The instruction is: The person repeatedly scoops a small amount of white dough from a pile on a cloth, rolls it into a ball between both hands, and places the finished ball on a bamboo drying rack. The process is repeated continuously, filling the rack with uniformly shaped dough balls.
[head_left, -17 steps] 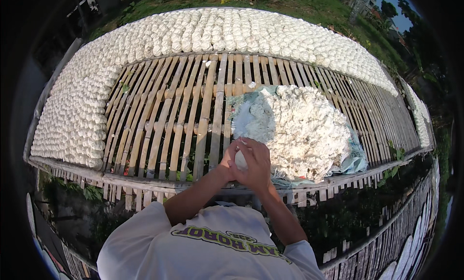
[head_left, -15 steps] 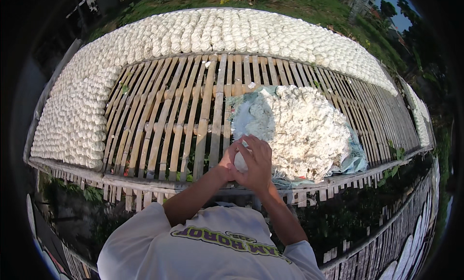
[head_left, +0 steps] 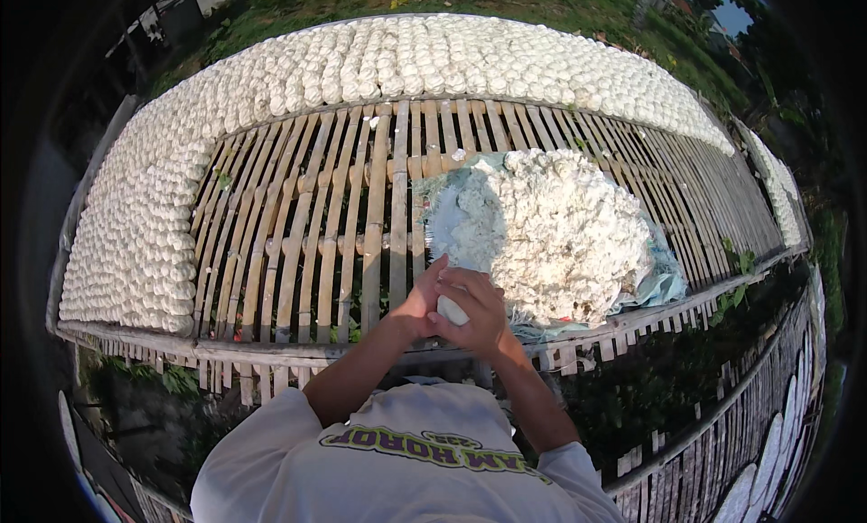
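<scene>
A white lump of dough-like pulp is cupped between my two hands, just above the near edge of the bamboo rack. On its left side my left hand supports it, partly covered by the other hand. My right hand curves over the lump from the right, fingers bent around it. Beside my hands on the right lies a big heap of crumbly white pulp, resting on a blue-green sheet. Shadow falls across the heap's left part.
The slatted bamboo rack has gaps between its strips and a raised pole along its near edge. Rows of white balls cover its left and far sides. Another rack stands at lower right, and grass lies beyond.
My hands have turned and shifted slightly around the lump, so more of its white surface shows between them. The view has swung a little to the right.
</scene>
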A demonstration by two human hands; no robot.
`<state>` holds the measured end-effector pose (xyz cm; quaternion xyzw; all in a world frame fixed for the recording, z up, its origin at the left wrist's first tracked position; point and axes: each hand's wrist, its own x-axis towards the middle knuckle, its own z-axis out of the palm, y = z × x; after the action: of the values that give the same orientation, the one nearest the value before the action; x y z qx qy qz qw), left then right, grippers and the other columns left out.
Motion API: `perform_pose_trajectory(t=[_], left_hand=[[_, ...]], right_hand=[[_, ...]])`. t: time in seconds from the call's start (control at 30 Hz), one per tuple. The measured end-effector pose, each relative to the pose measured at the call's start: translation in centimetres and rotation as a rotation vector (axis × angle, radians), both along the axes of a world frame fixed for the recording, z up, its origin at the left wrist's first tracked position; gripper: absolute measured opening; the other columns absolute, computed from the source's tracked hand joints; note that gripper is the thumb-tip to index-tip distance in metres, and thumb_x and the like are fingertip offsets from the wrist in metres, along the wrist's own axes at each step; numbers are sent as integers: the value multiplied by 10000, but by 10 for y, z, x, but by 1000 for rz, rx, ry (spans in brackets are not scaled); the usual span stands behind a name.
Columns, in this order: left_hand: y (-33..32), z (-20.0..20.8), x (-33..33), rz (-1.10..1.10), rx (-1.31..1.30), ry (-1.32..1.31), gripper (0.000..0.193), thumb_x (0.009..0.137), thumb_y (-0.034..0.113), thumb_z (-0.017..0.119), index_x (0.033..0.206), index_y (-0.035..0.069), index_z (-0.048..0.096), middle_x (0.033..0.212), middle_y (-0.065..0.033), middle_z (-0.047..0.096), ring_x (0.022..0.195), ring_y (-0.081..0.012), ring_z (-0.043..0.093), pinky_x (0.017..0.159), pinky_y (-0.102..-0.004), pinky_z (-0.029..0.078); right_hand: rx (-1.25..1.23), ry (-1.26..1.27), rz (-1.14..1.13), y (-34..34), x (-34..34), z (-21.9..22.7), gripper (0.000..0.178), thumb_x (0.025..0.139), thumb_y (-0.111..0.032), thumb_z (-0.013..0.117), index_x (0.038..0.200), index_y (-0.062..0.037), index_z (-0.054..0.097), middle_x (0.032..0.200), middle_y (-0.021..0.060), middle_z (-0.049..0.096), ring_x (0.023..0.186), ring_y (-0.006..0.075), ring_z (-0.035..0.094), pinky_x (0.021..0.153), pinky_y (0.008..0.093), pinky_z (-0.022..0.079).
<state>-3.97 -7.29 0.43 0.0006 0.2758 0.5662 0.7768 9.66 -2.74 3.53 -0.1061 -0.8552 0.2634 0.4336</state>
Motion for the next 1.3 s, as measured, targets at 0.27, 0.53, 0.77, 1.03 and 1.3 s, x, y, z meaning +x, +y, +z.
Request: perform_pose_trajectory(t=[0.27, 0.53, 0.77, 1.03, 1.3], left_hand=[[-7, 15, 20, 256, 108, 146, 735, 1053, 660, 406, 1396, 21, 521, 1487, -257, 564, 1395, -388, 543, 1179, -507, 423], [1, -1, 23, 337, -67, 76, 795, 1043, 707, 365, 1465, 45, 489, 1444, -247, 591, 1393, -387, 538, 1215, -524, 382], [-8, -1, 12, 145, 74, 0, 820, 1035, 742, 363, 1482, 64, 481, 1394, -234, 617, 1400, -360, 534, 1196, -489, 409], [-1, 7, 17, 210, 115, 148, 843, 1046, 746, 342, 1568, 84, 368, 1497, -279, 550, 1391, -371, 554, 1183, -491, 433], [-6, 2, 20, 242, 10, 436, 810, 1029, 738, 447, 1528, 102, 402, 1418, -176, 545, 1332, -284, 546, 1132, -502, 441]], right_hand=[[-341, 65, -231, -24, -17, 10, 413, 901, -101, 756, 1291, -5, 659, 1197, 204, 714, 1084, 325, 717, 937, 411, 560], [-581, 15, -189, -12, -14, -13, 362, 909, -164, 778, 1236, -33, 698, 1172, 190, 731, 1052, 333, 722, 898, 400, 563], [-188, 85, -239, -14, -10, -11, 293, 942, -124, 726, 1212, -12, 701, 1153, 180, 742, 1010, 298, 733, 885, 387, 567], [-484, 57, -266, -17, -15, -9, 284, 922, -179, 755, 1141, 0, 742, 1136, 192, 737, 991, 363, 709, 895, 425, 553], [-494, -8, -194, -15, -11, -13, 268, 977, -195, 709, 1139, 18, 728, 1139, 178, 736, 1021, 336, 704, 929, 420, 539]])
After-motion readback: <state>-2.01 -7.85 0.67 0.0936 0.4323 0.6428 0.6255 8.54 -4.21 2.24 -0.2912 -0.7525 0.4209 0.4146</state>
